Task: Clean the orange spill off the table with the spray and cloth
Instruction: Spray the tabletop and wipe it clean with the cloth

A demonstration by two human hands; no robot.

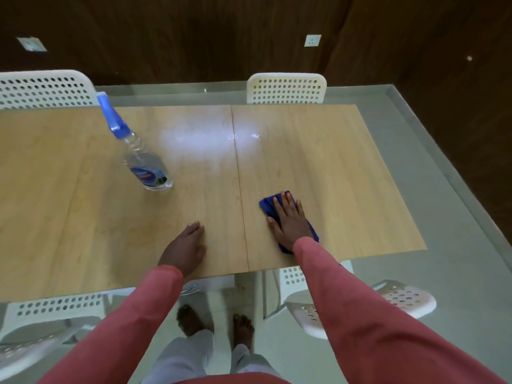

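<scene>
Right hand (pixel 289 220) pressing the cloth (pixel 270 207) flat on the table (pixel 360 176), near right.

Fingers straight on the cloth, left hand (pixel 187 249) open on bare wood. Cloth looks soft, light, best pushed under the palm; its long axis runs near-right to far-left. Spray (pixel 144 159) stands far left, nozzle pointing away.

Spray bottle (pixel 144 159): 1 blue label with a red band, possibly brand lettering, too blurred to read. No other text, numbers or signs legible.
</scene>
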